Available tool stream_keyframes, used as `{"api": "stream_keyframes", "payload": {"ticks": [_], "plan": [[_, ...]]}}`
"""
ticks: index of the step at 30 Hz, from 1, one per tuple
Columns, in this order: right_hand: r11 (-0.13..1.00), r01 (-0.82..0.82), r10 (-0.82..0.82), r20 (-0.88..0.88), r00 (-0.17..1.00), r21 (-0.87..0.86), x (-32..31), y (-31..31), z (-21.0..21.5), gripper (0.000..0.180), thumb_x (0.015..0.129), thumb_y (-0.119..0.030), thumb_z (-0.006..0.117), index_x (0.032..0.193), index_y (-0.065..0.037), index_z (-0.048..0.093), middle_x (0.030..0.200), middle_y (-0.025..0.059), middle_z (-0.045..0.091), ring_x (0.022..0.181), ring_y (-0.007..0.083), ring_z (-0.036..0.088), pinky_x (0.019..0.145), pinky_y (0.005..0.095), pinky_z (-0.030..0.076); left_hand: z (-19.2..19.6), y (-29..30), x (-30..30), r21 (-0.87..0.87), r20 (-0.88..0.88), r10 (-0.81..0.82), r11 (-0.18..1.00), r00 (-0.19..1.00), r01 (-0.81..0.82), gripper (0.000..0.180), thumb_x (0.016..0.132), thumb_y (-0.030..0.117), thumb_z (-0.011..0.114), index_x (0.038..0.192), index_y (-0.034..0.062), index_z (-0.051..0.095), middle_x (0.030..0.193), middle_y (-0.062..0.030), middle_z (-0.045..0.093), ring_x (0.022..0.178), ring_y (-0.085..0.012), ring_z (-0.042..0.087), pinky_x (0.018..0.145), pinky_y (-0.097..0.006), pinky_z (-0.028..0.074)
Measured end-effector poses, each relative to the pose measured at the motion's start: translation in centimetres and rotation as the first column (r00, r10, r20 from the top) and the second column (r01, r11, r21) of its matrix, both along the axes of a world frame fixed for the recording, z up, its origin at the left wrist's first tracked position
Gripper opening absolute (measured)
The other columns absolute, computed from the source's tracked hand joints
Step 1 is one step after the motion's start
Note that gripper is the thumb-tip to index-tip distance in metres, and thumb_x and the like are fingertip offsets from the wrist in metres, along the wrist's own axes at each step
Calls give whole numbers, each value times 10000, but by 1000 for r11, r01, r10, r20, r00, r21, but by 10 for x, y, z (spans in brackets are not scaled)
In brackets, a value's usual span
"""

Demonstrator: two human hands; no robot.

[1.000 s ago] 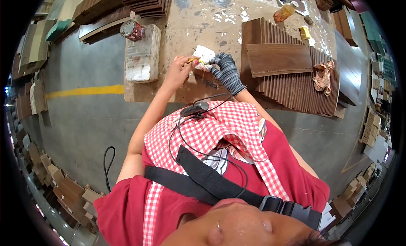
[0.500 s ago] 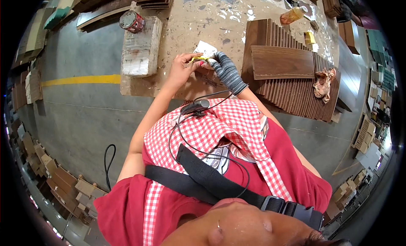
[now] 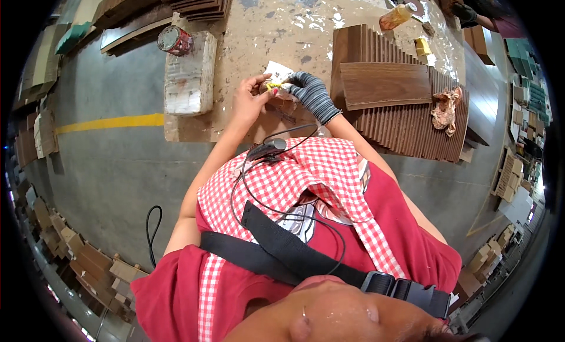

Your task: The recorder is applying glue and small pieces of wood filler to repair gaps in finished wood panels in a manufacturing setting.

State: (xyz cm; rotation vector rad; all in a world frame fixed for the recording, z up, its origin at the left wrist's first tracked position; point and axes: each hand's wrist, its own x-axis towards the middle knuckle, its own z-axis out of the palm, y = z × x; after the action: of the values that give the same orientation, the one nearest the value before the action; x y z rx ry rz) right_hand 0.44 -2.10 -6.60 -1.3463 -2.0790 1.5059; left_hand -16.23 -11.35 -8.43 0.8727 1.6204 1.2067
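Above the near part of the worktable (image 3: 235, 130), my bare left hand (image 3: 249, 99) and my right hand (image 3: 315, 93), in a grey striped knit glove, meet with fingers closed. Between their fingertips is a small yellow piece (image 3: 273, 85), its kind too small to tell. Something clear and crinkled, like plastic film (image 3: 285, 95), shows just below it. A white paper-like sheet (image 3: 278, 70) sticks up right behind the fingers. Part of what the gloved fingers grip is hidden.
Brown wood-grain boards (image 3: 385, 86) lie fanned at right, with a crumpled rag (image 3: 446, 111) on them. A bottle (image 3: 395, 17) and a yellow block (image 3: 422, 46) stand beyond. At left, a tin (image 3: 175, 40) sits by a whitish block (image 3: 188, 77). Another person's gloved hand (image 3: 465, 12) is far right.
My fingertips have shifted slightly around the yellow piece, and more clear film shows below it. The other person's gloved hand has come further into view. The whole view has shifted a little.
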Motion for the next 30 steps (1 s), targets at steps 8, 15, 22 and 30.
{"api": "stream_keyframes", "payload": {"ticks": [8,15,22,30], "plan": [[998,-12,2,-170,985,-57,9,1,-24,217,872,-106,602,1061,-1,623,955,143,646,822,225,626,763,328,509,5,3,0,123,195,-2,992,981,-22,312,811,-12,666,1121,-17,637,1026,-48,565,894,-113,609,759,-220,504],[999,34,-27,-345,938,14,9,-4,-37,176,878,-82,604,1029,8,611,945,119,619,855,201,603,789,303,489,5,9,-4,133,157,-70,990,985,50,314,818,4,671,1129,-16,637,1011,-43,548,916,-139,618,769,-225,503],[990,139,-119,-409,905,20,1,-13,-51,195,864,-42,622,1050,4,590,949,110,620,876,178,602,799,295,499,3,12,-12,145,69,-139,981,988,128,321,826,-20,656,1145,-21,619,1068,-68,603,928,-138,630,779,-233,528],[998,48,-54,-178,983,-36,-8,-9,-2,380,792,-224,743,1074,-6,612,955,117,645,873,187,620,803,306,510,5,8,-13,114,333,-56,993,941,19,337,822,-28,659,1156,-11,619,996,-75,677,859,-101,626,722,-212,516]]}}
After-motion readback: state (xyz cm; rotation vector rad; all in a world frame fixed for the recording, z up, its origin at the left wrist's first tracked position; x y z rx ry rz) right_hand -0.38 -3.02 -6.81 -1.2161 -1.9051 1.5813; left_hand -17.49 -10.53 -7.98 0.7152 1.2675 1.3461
